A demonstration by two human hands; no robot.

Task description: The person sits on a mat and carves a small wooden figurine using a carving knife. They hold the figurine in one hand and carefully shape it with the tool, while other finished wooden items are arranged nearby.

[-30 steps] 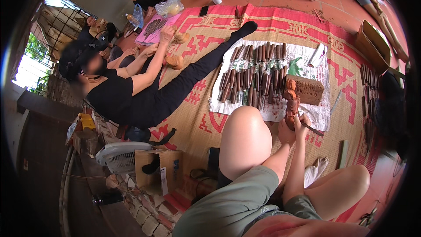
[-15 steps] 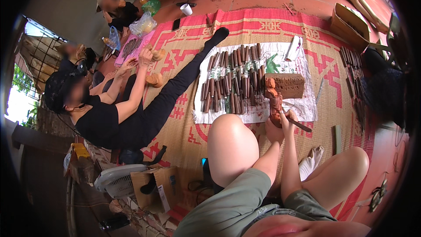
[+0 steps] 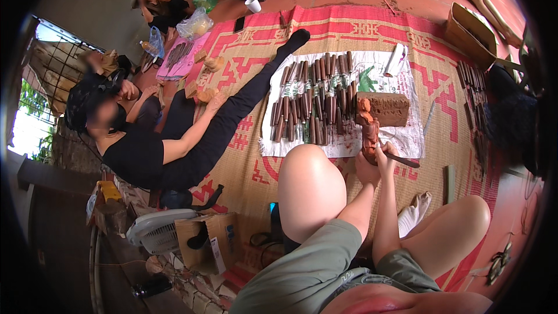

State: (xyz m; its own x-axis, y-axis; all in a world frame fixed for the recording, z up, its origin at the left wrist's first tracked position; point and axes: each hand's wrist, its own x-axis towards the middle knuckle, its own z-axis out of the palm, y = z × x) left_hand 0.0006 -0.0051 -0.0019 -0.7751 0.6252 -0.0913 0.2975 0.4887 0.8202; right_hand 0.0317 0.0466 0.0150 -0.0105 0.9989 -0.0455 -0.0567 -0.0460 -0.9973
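Observation:
My left hand [image 3: 366, 168] is wrapped round the lower end of a reddish-brown carved wooden figurine [image 3: 369, 131], which stands up from my grip. Close beside it, my right hand [image 3: 385, 156] is closed on a dark-handled carving chisel [image 3: 404, 161], whose handle sticks out to the right. The chisel's tip is hidden by my fingers and the figurine's base. Just behind the figurine sits a brown rectangular wooden block [image 3: 390, 110]. Rows of brown-handled carving tools [image 3: 317, 96] lie on a white printed sack [image 3: 340, 150] to the left of the block.
A red and tan woven mat [image 3: 244, 139] spreads under everything. A co-worker in black [image 3: 139, 157] sits at the left, one leg stretched toward the sack. More carving tools [image 3: 472, 99] lie at the right. A cardboard box [image 3: 195, 235] and a fan [image 3: 154, 229] stand at the lower left.
My hands stay together at the figurine's base. The co-worker's near arm has come down from the carved wooden pieces onto the outstretched leg. The whole view has shifted slightly.

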